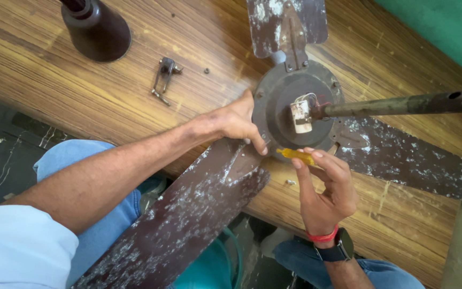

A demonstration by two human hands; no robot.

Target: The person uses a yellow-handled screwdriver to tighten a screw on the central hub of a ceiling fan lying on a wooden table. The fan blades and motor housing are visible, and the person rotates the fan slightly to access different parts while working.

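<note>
Two hands on a ceiling fan motor housing lying on the wooden bench. Left hand fingers curled, pressing the blade root at the housing rim. Right hand pinches a yellow-handled screwdriver, tip at the rim just beside left fingertips. Capacitor and downrod beyond the right hand. Metal bracket and dark canopy cup well beyond the left.
</note>
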